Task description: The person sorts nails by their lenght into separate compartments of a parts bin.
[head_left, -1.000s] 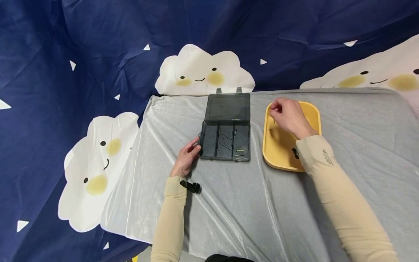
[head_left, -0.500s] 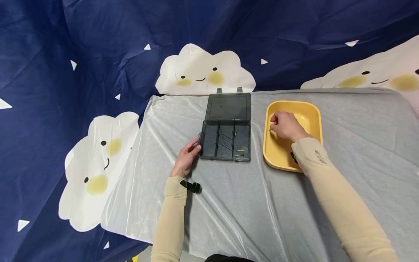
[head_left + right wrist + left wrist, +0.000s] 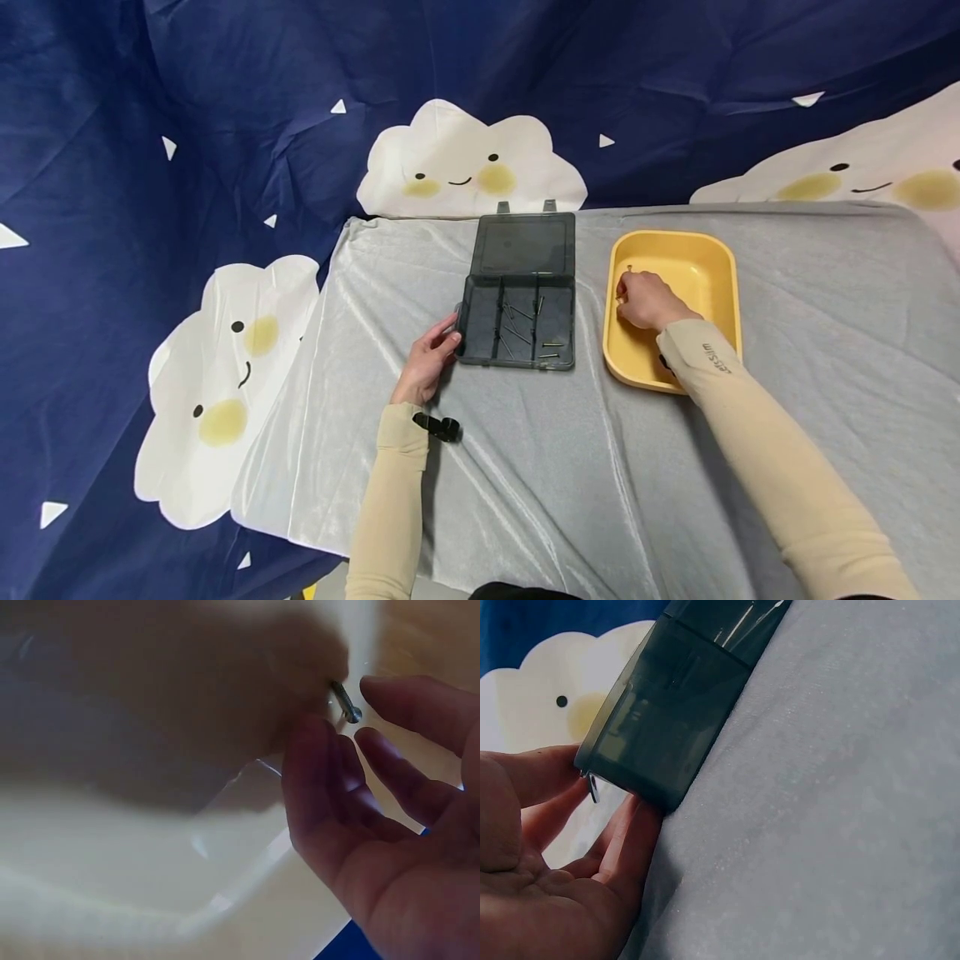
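Observation:
My left hand (image 3: 427, 365) touches the left side of a dark clear compartment box (image 3: 477, 333); in the left wrist view its fingertips (image 3: 566, 761) meet the rim and lower corner. The box's hinged lid (image 3: 523, 244) lies back. Long thin screws (image 3: 517, 335) lie in the middle compartment, shorter ones (image 3: 551, 344) in the right. My right hand (image 3: 647, 298) reaches into the yellow tray (image 3: 701, 279) at its left wall. In the right wrist view, its thumb and fingers stand apart around a small round-headed screw (image 3: 346, 703). Another screw (image 3: 629, 268) lies just beyond the hand.
A grey cloth (image 3: 517, 467) covers the table under the box and tray. Behind it hangs a dark blue curtain (image 3: 637, 67) with printed clouds. The box's left compartment holds nothing visible. A strip of cloth lies between box and tray.
My right hand has come down from the tray's far left rim, deeper into the tray and slightly nearer me. The screw beyond it now shows. Left hand and box have stayed put.

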Demonstrator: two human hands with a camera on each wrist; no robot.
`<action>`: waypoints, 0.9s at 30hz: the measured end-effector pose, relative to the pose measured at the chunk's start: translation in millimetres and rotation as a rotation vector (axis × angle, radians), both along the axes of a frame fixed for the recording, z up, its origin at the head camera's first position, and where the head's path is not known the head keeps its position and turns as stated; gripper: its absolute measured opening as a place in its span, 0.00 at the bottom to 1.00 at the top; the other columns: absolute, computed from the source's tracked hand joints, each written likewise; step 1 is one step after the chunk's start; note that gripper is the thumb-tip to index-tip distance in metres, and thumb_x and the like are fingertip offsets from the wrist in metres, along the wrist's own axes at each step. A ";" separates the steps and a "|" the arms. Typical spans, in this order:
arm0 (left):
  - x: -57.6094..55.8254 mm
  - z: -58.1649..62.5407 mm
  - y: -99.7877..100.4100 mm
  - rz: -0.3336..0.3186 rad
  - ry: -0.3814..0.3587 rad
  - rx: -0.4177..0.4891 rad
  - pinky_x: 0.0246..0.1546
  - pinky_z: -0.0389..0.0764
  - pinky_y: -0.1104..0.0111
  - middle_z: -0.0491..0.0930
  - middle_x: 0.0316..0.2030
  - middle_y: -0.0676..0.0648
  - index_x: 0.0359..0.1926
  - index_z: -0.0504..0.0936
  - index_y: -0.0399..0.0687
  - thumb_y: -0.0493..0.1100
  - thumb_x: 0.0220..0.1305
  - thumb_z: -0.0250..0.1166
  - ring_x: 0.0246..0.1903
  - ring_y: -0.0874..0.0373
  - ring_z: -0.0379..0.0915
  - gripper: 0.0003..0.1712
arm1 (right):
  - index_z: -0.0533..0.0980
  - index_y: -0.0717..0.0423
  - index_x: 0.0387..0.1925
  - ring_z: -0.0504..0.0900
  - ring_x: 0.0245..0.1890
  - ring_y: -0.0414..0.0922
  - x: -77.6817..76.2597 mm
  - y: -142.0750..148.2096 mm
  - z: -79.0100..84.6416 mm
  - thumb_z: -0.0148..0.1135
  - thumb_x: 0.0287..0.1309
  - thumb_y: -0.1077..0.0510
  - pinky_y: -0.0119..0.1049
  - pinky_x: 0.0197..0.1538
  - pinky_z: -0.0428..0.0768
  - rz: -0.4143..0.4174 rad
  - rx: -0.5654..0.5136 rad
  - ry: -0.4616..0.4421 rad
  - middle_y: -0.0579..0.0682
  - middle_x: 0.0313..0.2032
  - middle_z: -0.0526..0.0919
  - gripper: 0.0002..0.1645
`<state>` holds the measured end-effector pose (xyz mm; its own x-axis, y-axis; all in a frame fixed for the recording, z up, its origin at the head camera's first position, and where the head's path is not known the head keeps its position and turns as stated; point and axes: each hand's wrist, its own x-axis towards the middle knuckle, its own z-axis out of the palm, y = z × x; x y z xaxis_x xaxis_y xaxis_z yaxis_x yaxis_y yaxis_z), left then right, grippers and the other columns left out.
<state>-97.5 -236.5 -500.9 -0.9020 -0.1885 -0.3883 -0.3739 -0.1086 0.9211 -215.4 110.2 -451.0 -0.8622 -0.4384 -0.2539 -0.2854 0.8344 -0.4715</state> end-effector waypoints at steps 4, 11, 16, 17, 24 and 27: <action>-0.5 0.1 0.0 -0.001 -0.003 0.004 0.50 0.72 0.68 0.73 0.60 0.40 0.65 0.73 0.54 0.38 0.69 0.59 0.53 0.56 0.71 0.25 | 0.72 0.68 0.40 0.73 0.42 0.59 -0.9 0.0 -3.8 0.59 0.52 0.65 0.53 0.50 0.71 -0.012 -0.005 -0.014 0.61 0.36 0.75 0.13; -1.7 0.7 0.3 0.000 -0.007 0.010 0.49 0.73 0.68 0.74 0.59 0.40 0.65 0.73 0.54 0.37 0.69 0.59 0.52 0.56 0.71 0.25 | 0.73 0.65 0.36 0.74 0.41 0.58 -0.1 -1.6 -8.5 0.55 0.52 0.66 0.52 0.47 0.72 -0.042 -0.013 -0.013 0.60 0.35 0.76 0.08; -1.7 1.2 -0.1 0.001 -0.010 0.009 0.49 0.73 0.68 0.74 0.59 0.40 0.65 0.73 0.54 0.37 0.69 0.59 0.52 0.56 0.71 0.25 | 0.74 0.63 0.34 0.74 0.40 0.58 0.0 -2.1 -7.5 0.51 0.52 0.68 0.50 0.47 0.72 -0.052 -0.003 -0.026 0.59 0.35 0.77 0.07; -1.6 1.3 -0.1 0.001 -0.010 0.010 0.50 0.73 0.68 0.73 0.59 0.40 0.65 0.73 0.54 0.37 0.69 0.58 0.52 0.56 0.71 0.25 | 0.74 0.63 0.33 0.74 0.40 0.58 0.1 -2.4 -6.8 0.51 0.52 0.68 0.50 0.47 0.72 -0.053 -0.002 -0.028 0.59 0.34 0.77 0.07; -0.8 1.9 -0.2 -0.003 -0.006 0.012 0.52 0.72 0.67 0.72 0.61 0.39 0.66 0.73 0.54 0.37 0.69 0.58 0.54 0.55 0.70 0.25 | 0.74 0.63 0.32 0.74 0.39 0.58 2.0 -3.0 -4.9 0.51 0.51 0.68 0.50 0.46 0.72 -0.043 -0.001 -0.041 0.59 0.33 0.77 0.06; -0.2 1.5 -0.4 -0.004 -0.006 0.010 0.51 0.72 0.67 0.73 0.60 0.40 0.66 0.73 0.54 0.37 0.69 0.58 0.53 0.55 0.70 0.25 | 0.75 0.62 0.31 0.74 0.39 0.58 3.0 -3.5 -4.2 0.51 0.52 0.68 0.49 0.45 0.72 -0.047 0.003 -0.051 0.59 0.33 0.77 0.06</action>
